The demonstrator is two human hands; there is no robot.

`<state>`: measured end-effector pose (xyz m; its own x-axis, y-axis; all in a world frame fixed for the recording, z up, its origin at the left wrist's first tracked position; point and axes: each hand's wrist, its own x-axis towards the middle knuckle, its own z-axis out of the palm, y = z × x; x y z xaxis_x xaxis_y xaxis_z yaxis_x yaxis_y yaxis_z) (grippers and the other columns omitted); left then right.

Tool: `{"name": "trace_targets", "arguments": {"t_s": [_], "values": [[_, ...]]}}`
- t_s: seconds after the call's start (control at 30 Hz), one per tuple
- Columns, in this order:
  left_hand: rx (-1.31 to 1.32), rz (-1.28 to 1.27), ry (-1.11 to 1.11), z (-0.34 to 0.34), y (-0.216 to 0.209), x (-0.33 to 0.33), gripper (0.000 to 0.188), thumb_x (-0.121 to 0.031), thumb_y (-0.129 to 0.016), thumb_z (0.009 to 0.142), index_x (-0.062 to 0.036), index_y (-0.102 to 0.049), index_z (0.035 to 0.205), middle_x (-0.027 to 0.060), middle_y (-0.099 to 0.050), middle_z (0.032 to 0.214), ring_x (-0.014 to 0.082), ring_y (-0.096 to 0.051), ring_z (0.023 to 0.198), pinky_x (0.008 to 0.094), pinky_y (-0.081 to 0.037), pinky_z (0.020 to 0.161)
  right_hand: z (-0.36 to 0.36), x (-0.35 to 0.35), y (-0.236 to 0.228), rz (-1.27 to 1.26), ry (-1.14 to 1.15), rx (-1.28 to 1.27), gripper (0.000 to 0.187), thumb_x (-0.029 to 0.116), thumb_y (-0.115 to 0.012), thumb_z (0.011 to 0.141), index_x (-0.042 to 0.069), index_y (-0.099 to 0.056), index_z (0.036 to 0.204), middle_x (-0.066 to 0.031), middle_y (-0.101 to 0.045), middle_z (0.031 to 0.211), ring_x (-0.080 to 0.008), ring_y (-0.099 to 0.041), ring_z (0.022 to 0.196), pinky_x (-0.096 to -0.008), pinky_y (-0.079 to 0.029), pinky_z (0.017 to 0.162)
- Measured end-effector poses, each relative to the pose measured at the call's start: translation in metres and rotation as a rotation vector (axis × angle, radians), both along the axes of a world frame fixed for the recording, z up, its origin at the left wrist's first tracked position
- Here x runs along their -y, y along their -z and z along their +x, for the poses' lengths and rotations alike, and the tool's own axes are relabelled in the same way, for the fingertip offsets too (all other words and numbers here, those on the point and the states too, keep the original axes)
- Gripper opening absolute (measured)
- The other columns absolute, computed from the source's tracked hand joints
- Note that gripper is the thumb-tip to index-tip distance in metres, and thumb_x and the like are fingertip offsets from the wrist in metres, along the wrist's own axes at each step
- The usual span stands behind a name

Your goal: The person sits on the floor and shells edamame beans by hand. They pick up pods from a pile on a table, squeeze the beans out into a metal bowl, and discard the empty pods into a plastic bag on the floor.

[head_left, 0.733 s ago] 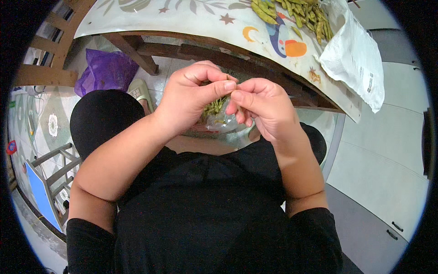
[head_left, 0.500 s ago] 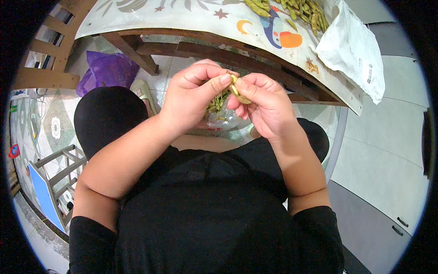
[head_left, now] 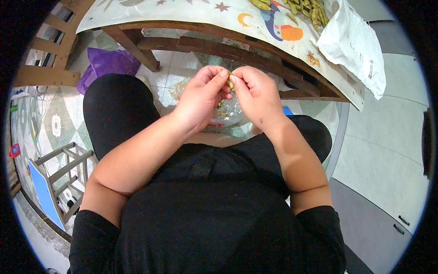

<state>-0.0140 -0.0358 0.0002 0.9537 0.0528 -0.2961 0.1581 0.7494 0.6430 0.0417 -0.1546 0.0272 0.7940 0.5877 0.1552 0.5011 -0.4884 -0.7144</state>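
Observation:
A green bean pod (head_left: pixel 231 84) is pinched between the fingertips of both hands, over my lap. My left hand (head_left: pixel 204 97) grips one side of it with thumb and forefinger, the other fingers curled under. My right hand (head_left: pixel 256 93) pinches it from the other side, thumb on top. Most of the pod is covered by the fingers. Below them, a clear plastic bag (head_left: pixel 233 116) with some green pods or shells in it shows between my knees, partly hidden by the hands.
A table with a patterned cloth (head_left: pixel 191 14) stands ahead, bearing a heap of bean pods (head_left: pixel 306 10) and a white sack (head_left: pixel 353 48) at its right. A purple bag (head_left: pixel 107 65) lies on the floor at left, and a blue-topped stool (head_left: pixel 47 194) stands nearer. Grey cabinets (head_left: pixel 378 123) line the right.
Both hands have closed in around the pod, and the right hand has turned over it. The pale beans visible in the opened pod before are now mostly covered. My left knee has shifted slightly.

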Motion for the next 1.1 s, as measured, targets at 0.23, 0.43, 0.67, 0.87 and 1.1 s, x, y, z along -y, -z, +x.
{"name": "trace_targets", "arguments": {"t_s": [0.23,0.43,0.67,0.87,1.1], "values": [[0.045,-0.011,0.053,0.007,0.005,-0.005,0.013,-0.017,-0.043,0.086,-0.0064,-0.045,0.092,0.0021,-0.049,0.082,0.0116,-0.047,0.072,0.0253,-0.040,0.068,-0.004,-0.008,0.004,0.313,0.159,-0.560,0.008,0.010,-0.047,0.083,0.002,-0.049,0.083,-0.0063,-0.056,0.070,-0.0108,-0.054,0.059,-0.0244,-0.044,0.053],[0.015,-0.375,0.079,0.013,0.009,-0.011,0.011,-0.007,-0.041,0.082,-0.0026,-0.044,0.092,0.0052,-0.048,0.080,0.0130,-0.048,0.071,0.0271,-0.042,0.067,0.001,-0.011,0.016,0.438,0.131,-0.555,0.005,0.006,-0.049,0.082,0.002,-0.048,0.084,-0.0036,-0.054,0.069,-0.0080,-0.053,0.060,-0.0207,-0.045,0.053],[-0.008,-0.138,0.109,0.013,0.006,-0.008,0.011,-0.009,-0.042,0.082,-0.0046,-0.047,0.090,0.0038,-0.051,0.086,0.0141,-0.050,0.076,0.0283,-0.041,0.072,0.004,-0.014,0.010,0.456,0.160,-0.595,0.009,0.004,-0.051,0.080,0.002,-0.047,0.087,-0.0034,-0.053,0.069,-0.0074,-0.052,0.059,-0.0208,-0.045,0.053],[-0.030,-0.218,0.170,0.012,0.010,-0.010,0.011,-0.013,-0.046,0.083,-0.0039,-0.048,0.089,0.0039,-0.053,0.082,0.0121,-0.052,0.074,0.0237,-0.043,0.066,0.007,-0.012,0.012,0.517,0.139,-0.605,0.009,0.002,-0.049,0.080,0.003,-0.046,0.089,-0.0032,-0.053,0.069,-0.0065,-0.050,0.056,-0.0190,-0.042,0.050],[-0.023,-0.420,0.220,0.009,0.016,-0.012,0.008,-0.012,-0.047,0.084,-0.0047,-0.049,0.087,0.0034,-0.054,0.077,0.0112,-0.053,0.069,0.0216,-0.045,0.063,0.005,-0.010,0.005,0.660,0.106,-0.765,0.010,0.001,-0.048,0.081,0.004,-0.046,0.091,-0.0024,-0.053,0.069,-0.0052,-0.048,0.057,-0.0171,-0.040,0.051]]}}
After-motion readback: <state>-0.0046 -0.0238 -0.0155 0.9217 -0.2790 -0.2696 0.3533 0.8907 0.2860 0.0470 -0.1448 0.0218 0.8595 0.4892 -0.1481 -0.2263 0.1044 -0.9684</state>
